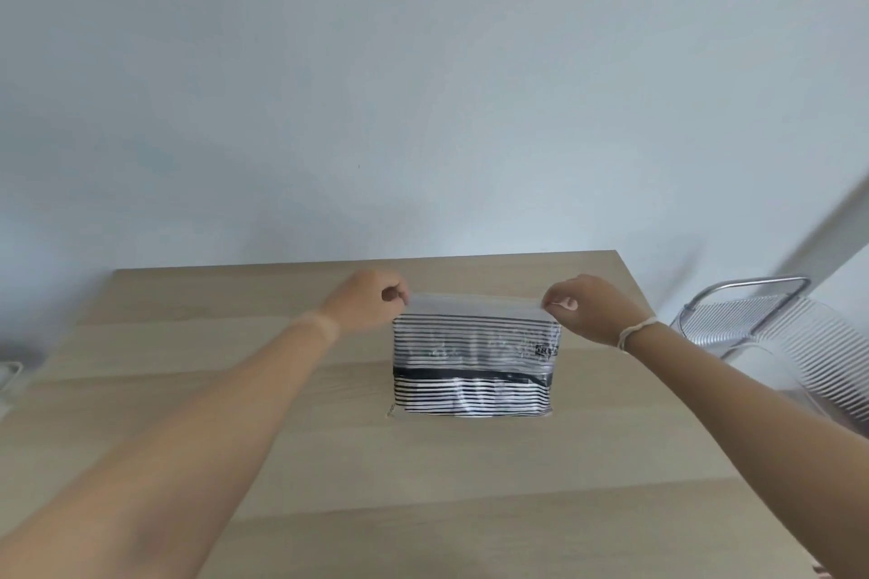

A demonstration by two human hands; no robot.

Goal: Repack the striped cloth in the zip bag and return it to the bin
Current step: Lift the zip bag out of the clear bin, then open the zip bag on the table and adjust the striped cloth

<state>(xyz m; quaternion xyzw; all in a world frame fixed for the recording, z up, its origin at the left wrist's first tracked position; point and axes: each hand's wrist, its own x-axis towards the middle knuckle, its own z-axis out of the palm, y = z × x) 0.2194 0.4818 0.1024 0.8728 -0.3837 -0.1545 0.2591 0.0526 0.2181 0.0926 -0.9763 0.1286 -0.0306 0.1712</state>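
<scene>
- While the zip bag (475, 362) stands on the counter (291, 461), the striped cloth (470, 395) sits folded inside it.
- Left hand (364, 308) fingers pinch the bag's top left corner.
- Right hand (590, 308) fingers pinch the top right corner.
- Clear ribbed bin (771, 343) sits just off the counter's right edge.

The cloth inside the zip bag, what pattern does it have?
The cloth has thin black and white stripes with one thick black band, seen from the head view.

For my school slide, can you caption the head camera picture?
Both hands, left hand and right hand, pinch the zip bag holding the striped cloth.
</scene>
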